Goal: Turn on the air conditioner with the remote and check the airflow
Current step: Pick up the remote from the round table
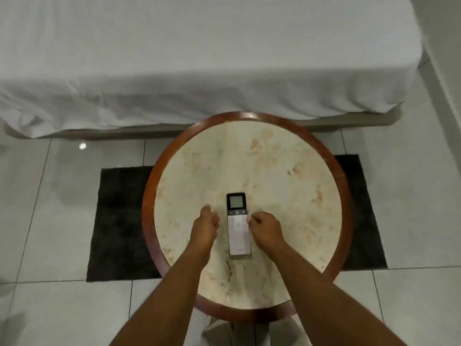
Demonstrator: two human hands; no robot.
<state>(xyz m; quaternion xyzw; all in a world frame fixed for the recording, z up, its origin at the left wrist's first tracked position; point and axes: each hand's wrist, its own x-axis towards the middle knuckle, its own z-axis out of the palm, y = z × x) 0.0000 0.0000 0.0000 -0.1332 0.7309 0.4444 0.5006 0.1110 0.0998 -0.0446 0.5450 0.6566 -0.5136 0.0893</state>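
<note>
A slim white remote [238, 233] with a dark top, a small grey screen and a power button lies flat on the round table [287, 176], screen end pointing away from me. My left hand [205, 224] hovers just left of it, fingers loosely curled, not touching it as far as I can see. My right hand [265, 228] sits at the remote's right edge, its fingertips at or on that edge, fingers curled. Neither hand has lifted the remote. No air conditioner is in view.
The table has a pale marble-like top and a brown wooden rim. It stands on a dark mat [117, 221] over white floor tiles [50, 208]. A bed with a white sheet [199, 58] runs across the far side.
</note>
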